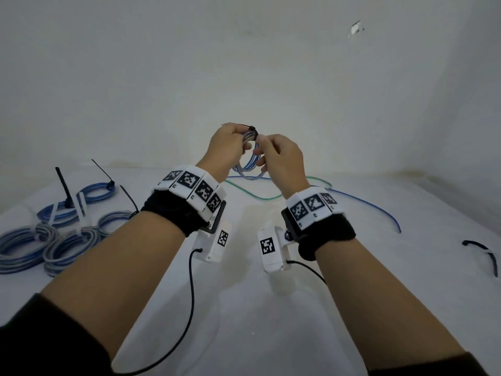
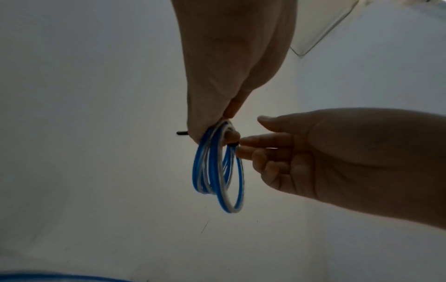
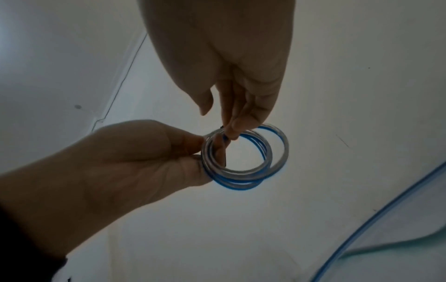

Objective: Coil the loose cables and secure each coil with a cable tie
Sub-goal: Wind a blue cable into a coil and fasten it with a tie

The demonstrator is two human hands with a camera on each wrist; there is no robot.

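A small blue-and-white cable coil [image 1: 249,165] hangs in the air above the white table, well clear of it. My left hand [image 1: 242,137] pinches the top of the coil [image 2: 217,171] between thumb and fingers. A black cable tie [image 1: 251,130] is wrapped around the bundled strands there, and its short tip [image 2: 181,132] sticks out to the left of my left thumb. My right hand [image 1: 259,147] pinches the other end of the tie [image 3: 225,152] at the coil's inner side. In the right wrist view the coil [image 3: 243,171] shows as two or three loose rings.
Several tied blue-and-white coils [image 1: 54,240] lie at the table's left, black tie tails [image 1: 63,187] sticking up from them. A loose green cable [image 1: 252,195] and a loose blue cable [image 1: 374,207] run across the back. Spare black ties [image 1: 485,253] lie at the right.
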